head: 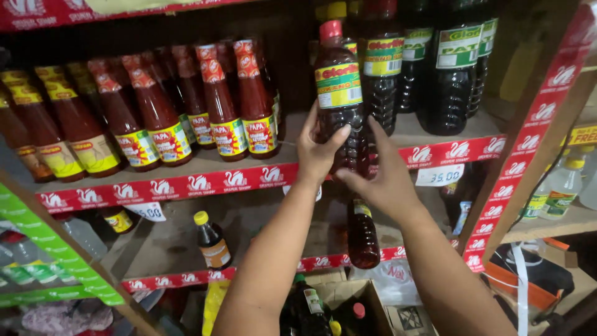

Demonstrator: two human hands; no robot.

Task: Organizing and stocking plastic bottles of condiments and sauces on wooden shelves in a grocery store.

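Both hands (351, 165) wrapped around dark bottle (339, 106), upright

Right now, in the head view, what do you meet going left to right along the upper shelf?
Red sauce bottles → left hand → dark bottle with red cap, held by both hands → right hand → big dark bottles → slanted red-striped post.
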